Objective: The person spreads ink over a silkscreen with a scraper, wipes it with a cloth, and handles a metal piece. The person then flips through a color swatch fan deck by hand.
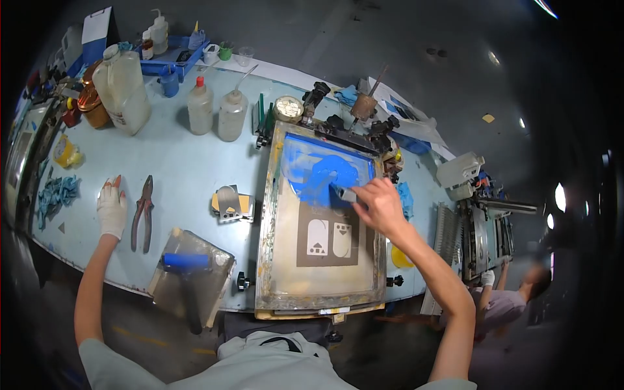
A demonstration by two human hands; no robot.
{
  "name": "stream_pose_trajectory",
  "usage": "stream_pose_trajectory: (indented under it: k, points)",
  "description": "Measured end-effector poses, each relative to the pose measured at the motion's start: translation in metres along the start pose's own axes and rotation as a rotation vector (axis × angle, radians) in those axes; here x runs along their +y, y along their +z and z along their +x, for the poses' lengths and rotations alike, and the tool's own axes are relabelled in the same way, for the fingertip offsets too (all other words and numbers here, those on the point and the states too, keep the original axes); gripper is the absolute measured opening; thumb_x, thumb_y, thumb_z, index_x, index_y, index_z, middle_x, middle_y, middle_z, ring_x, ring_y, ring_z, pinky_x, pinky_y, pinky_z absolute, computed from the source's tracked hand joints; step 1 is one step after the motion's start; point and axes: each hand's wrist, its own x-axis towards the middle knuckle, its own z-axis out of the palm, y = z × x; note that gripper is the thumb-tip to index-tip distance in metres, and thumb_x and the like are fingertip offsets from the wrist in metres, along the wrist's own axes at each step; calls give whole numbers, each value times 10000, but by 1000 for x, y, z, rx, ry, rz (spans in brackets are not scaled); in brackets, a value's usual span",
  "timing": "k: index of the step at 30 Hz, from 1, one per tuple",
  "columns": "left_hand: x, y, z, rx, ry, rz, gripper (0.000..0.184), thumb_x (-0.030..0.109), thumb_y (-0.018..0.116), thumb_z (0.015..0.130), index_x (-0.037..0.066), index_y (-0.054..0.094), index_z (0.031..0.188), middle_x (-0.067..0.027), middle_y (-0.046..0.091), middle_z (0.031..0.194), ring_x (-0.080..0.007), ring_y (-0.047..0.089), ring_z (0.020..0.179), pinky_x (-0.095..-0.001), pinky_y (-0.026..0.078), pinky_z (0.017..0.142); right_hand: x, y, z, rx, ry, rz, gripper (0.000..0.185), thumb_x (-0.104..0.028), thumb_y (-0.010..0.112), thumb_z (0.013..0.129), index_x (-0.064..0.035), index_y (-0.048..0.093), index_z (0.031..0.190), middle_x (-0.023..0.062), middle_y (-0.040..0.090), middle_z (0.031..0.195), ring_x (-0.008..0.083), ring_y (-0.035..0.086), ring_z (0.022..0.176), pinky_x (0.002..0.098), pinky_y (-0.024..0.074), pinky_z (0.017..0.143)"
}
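My right hand (378,207) is closed on a small ink scraper (346,194), its working end in blue ink. Beneath it lies a screen printing frame (265,260) with a thick pool of blue ink (328,174) on the upper mesh. A stencil (330,244) with two pale rounded shapes shows below the ink. My left hand (112,208), in a white glove with bare fingertips, rests flat on the light blue table (179,159), fingers stretched out and holding nothing. Just right of it lie pliers (143,211) with dark handles.
A blue roller (186,260) lies on a grey plate (208,286) at the front edge. Small stacked plates (232,203) sit left of the frame. Bottles (200,107), a large jug (122,91) and a blue cup (169,81) stand behind. Another person (504,302) works at far right.
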Motion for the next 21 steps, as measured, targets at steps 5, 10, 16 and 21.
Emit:
stream_pose_trajectory:
  k: [5, 10, 16, 21]
  points:
    - [5, -5, 1, -33, -31, 19, 527, 131, 606, 959, 114, 528, 1481, -142, 556, 1432, -335, 508, 1366, -452, 425, 1132, 32, 26, -7, 78, 54, -19, 362, -114, 812, 699, -60, 766, 1054, 78, 704, 847, 283, 637, 893, 417, 481, 797]
    - [-7, 12, -5, -26, -15, -36, 537, 113, 607, 957, 107, 522, 1487, -136, 545, 1467, -338, 492, 1386, -461, 413, 1150, 57, 13, -1, 56, 415, 215, 328, -359, 773, 855, -32, 773, 878, 130, 662, 678, 269, 620, 689, 381, 482, 710]
    - [0, 0, 2, -53, -41, -19, 526, 118, 602, 966, 107, 522, 1486, -136, 535, 1495, -341, 492, 1384, -453, 414, 1151, 100, 38, -22, -41, 860, 469, 551, -508, 721, 912, 8, 681, 723, 71, 540, 551, 154, 482, 552, 359, 422, 572]
    - [-5, 8, 3, -34, -37, -53, 521, 103, 609, 959, 90, 532, 1474, -154, 535, 1492, -350, 496, 1380, -456, 415, 1148, 110, 45, -36, -72, 941, 597, 495, -457, 717, 974, -7, 711, 767, -52, 561, 667, 67, 454, 654, 292, 378, 596]
